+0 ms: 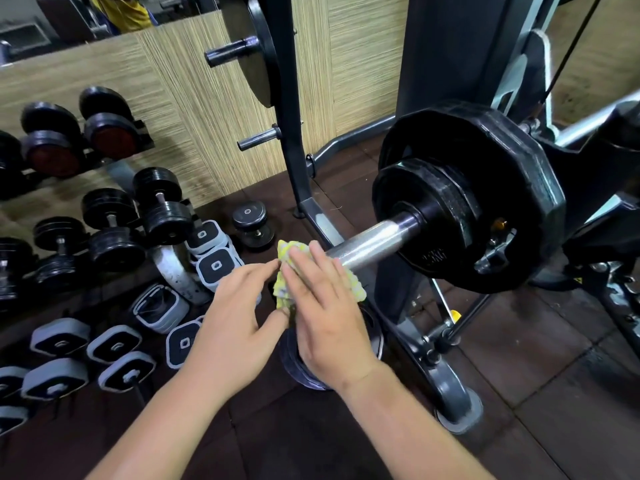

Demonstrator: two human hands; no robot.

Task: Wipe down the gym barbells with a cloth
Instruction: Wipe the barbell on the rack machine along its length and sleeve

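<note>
The barbell's chrome sleeve (374, 244) juts toward me from two black weight plates (485, 168) on the rack. A yellow-green cloth (285, 249) is bunched over the sleeve's near end. My right hand (325, 306) lies over the cloth with fairly straight fingers and presses it onto the bar. My left hand (239, 306) meets the cloth from the left, with fingertips at its upper edge and thumb at its lower edge, pinching it. The tip of the sleeve is hidden under cloth and hands.
Black round dumbbells (114, 230) fill a rack at left, and grey square-ended dumbbells (114, 344) lie on the floor below it. A plate-tree upright (291, 133) stands behind the sleeve. A stack of plates (301, 368) sits under my hands. The rack's foot (457, 407) is at lower right.
</note>
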